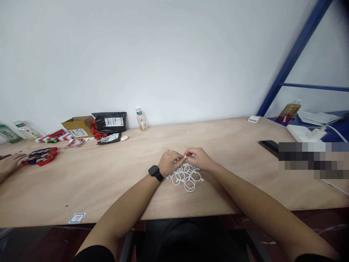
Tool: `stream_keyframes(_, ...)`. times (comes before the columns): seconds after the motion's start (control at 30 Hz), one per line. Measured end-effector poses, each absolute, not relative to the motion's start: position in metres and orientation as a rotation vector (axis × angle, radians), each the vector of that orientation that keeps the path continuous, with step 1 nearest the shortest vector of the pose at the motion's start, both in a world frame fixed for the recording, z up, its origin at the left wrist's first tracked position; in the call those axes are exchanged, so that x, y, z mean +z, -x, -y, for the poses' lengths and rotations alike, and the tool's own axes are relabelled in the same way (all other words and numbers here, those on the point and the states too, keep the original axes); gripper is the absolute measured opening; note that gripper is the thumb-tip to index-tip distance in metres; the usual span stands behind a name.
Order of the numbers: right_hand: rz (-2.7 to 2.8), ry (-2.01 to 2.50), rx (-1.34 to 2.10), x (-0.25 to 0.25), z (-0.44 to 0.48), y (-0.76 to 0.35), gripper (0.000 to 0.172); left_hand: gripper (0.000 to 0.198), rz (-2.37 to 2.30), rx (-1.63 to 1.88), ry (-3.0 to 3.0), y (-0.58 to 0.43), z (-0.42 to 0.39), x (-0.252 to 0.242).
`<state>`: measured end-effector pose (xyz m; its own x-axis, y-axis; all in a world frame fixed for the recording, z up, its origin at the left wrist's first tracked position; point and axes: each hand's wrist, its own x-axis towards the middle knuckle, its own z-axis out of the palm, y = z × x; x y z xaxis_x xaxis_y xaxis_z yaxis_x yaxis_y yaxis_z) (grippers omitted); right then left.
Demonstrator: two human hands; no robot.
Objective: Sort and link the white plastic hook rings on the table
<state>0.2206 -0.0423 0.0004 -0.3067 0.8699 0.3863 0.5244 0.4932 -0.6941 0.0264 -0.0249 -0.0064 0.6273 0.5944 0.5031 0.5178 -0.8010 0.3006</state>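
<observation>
Several white rings [189,184] with small tabs lie in an overlapping cluster on the wooden table [117,196], just below my hands. My left hand [169,162], with a black watch on its wrist, is closed in a pinch at the cluster's upper edge. Facing it, my right hand [198,158] pinches too, its fingertips nearly meeting the left ones. Between the fingertips shows a small white piece [185,157], seemingly the tab of a ring; the rest of that ring is partly hidden by the fingers and the others.
At the back left are a cardboard box [77,127], a black package [111,122] and a bottle [141,120]. Another person's hand [12,163] is by red and dark items [40,156] at far left. A phone [268,148] lies right, near a white charger [253,119].
</observation>
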Motion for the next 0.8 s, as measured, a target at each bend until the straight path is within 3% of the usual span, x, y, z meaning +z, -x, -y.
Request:
stream_keyframes(0.37, 1.813, 1.183, 0.646, -0.002, 0.038, -0.215, 0.009, 0.028, -0.96, 0.927, -2.684, -0.03, 0.023, -0.008)
stream_keyframes(0.53, 1.656, 1.208, 0.515, 0.0, 0.027, -0.236, 0.008, 0.024, -1.06, 0.989, -2.633, -0.026, 0.017, -0.012)
stream_keyframes(0.8, 1.516, 1.453, 0.387, -0.014, 0.0, -0.279, 0.026, 0.02, -1.093, 0.984, -2.58, -0.021, 0.007, -0.017)
